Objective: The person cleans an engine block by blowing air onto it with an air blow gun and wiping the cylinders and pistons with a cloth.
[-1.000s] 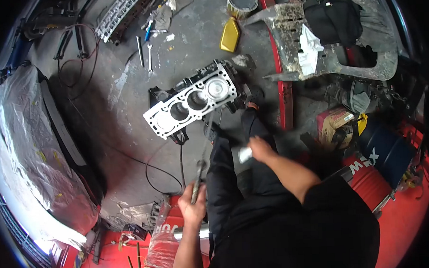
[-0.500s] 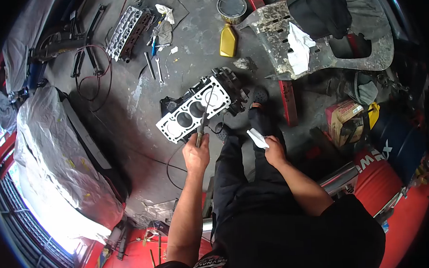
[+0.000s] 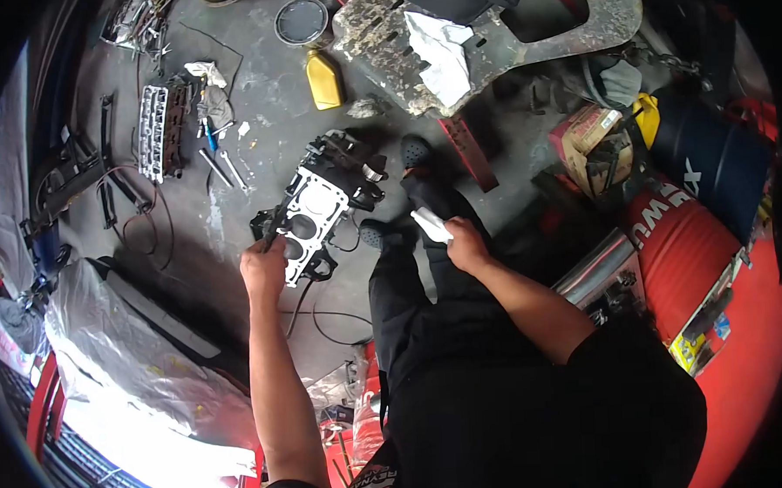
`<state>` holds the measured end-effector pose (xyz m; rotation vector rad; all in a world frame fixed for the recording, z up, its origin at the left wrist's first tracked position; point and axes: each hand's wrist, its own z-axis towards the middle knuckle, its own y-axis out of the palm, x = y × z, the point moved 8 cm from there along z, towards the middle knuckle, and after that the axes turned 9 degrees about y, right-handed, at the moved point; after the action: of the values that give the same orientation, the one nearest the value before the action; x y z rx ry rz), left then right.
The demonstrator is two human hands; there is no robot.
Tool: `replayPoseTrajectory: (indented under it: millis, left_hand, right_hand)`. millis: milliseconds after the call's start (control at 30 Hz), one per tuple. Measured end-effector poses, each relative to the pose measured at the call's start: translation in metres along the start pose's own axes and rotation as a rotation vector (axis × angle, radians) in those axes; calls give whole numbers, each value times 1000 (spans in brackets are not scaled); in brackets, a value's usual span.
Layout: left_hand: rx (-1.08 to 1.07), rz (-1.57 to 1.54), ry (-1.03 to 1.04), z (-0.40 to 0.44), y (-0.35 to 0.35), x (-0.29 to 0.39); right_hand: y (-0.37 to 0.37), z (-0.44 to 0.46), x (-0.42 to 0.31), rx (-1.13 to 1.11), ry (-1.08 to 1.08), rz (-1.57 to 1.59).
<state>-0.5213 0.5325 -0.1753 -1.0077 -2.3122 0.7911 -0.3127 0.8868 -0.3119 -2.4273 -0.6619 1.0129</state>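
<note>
My left hand (image 3: 264,265) is closed round a slim dark tool with a long thin tip (image 3: 273,230), held at the left side of an engine block (image 3: 321,193). The block lies on the floor ahead of my feet, its pale machined face up with dark round cylinder bores showing. A hose (image 3: 299,307) runs below the block; whether it joins the tool I cannot tell. In my right hand (image 3: 467,246), held over my leg, is a folded white cloth (image 3: 431,226). That hand is to the right of the block and apart from it.
A cylinder head (image 3: 152,137), a wrench (image 3: 232,170) and a blue-handled tool (image 3: 210,135) lie at the left. Beyond the block stand a gold oil bottle (image 3: 324,79) and a round tub (image 3: 302,22). At the right are a cardboard box (image 3: 592,148) and a red drum (image 3: 683,244).
My view has turned, so the floor items appear shifted left. My left hand and its tool have moved from the block's near edge to its left side. The cloth stays in my right hand.
</note>
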Motion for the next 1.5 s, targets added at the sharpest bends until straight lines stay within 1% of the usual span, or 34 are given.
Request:
replayPoseTrajectory:
  millis: [67, 100, 133, 167, 200, 233, 267, 300, 333, 367, 400, 467, 500, 533, 600, 667, 733, 767, 833, 900, 933, 1000, 1067, 1133, 1200, 1233, 1267, 1333, 1400, 1433, 1467, 1500]
  left_hand:
    - [66, -35, 8, -12, -8, 10]
    - [74, -73, 1, -9, 1, 9]
    - [78, -106, -25, -11, 14, -9]
    - [82, 40, 134, -5, 20, -24]
    - [64, 183, 238, -11, 25, -26]
    - [92, 72, 195, -29, 28, -36]
    - [120, 31, 206, -49, 32, -45]
    - [102, -52, 92, -79, 32, -33]
    - [108, -61, 105, -96, 39, -41]
    - [108, -153, 139, -111, 47, -45]
    - [104, -140, 123, -122, 51, -45]
    - [120, -54, 196, -121, 67, -63]
    - [92, -60, 113, -125, 66, -51]
    - [97, -66, 116, -123, 64, -45]
    - [17, 58, 81, -119, 69, -45]
    - [14, 8, 72, -110, 74, -54]
    - [50, -32, 124, -105, 69, -49]
    - [54, 0, 66, -103, 67, -52]
    - [47, 5, 64, -96, 66, -56]
    - [48, -1, 114, -82, 73, -67]
    - [31, 67, 181, -78, 68, -52]
    - [8, 35, 182, -49, 76, -59]
    - [-74, 93, 143, -54, 57, -31]
    - [-41, 89, 160, -50, 57, -31]
    - [37, 130, 239, -60, 62, -38]
    - [-19, 76, 216, -65, 61, -28]
    - [-33, 176, 224, -68, 59, -22]
    - [3, 94, 209, -74, 54, -18]
    - [28, 97, 235, -75, 61, -29]
    - [16, 147, 271, -76, 63, -35]
    - [3, 60, 218, -83, 63, -48]
    - [20, 60, 223, -95, 57, -49]
  right_hand:
    - [3, 4, 3, -12, 11, -11]
    - [3, 8, 5, -13, 16, -15]
    - [5, 2, 7, -32, 26, -23]
    - [3, 1, 7, 16, 5, 9]
    - [0, 5, 5, 23, -8, 20]
    - [-2, 7, 6, 23, 20, -5]
    - [-2, 5, 8, 18, 58, -30]
    - [-6, 4, 8, 44, 54, -18]
    - [-6, 4, 10, 42, 56, -12]
    - [-5, 4, 15, 49, 82, -11]
    - [-3, 4, 19, 56, 102, -11]
    - [0, 4, 15, 43, 101, 5]
    - [-3, 3, 8, 38, 92, -6]
    - [-4, 3, 4, 34, 85, -19]
    - [0, 2, 6, 54, 85, -22]
    - [1, 2, 12, 76, 78, -38]
    - [3, -1, 13, 58, 84, -59]
    - [6, -2, 15, 12, 94, -58]
    - [9, -4, 14, -5, 95, -48]
    - [7, -5, 12, 7, 106, -74]
    - [12, -6, 21, 79, 85, -27]
    - [7, -9, 16, 3, 57, -88]
    - [5, -12, 18, 76, 31, -48]
    - [-2, -13, 16, 26, 111, -92]
    - [-1, -14, 33, 99, 120, -35]
    - [-4, -15, 33, 70, 167, -17]
    - [-8, -16, 31, 0, 204, -93]
    - [-17, -13, 25, 49, 243, -60]
    - [-33, -11, 9, 105, 251, 65]
    - [-36, -7, 2, 85, 228, 88]
    - [-33, 8, 3, 79, 202, 91]
    - [-24, 18, 3, 36, 110, 57]
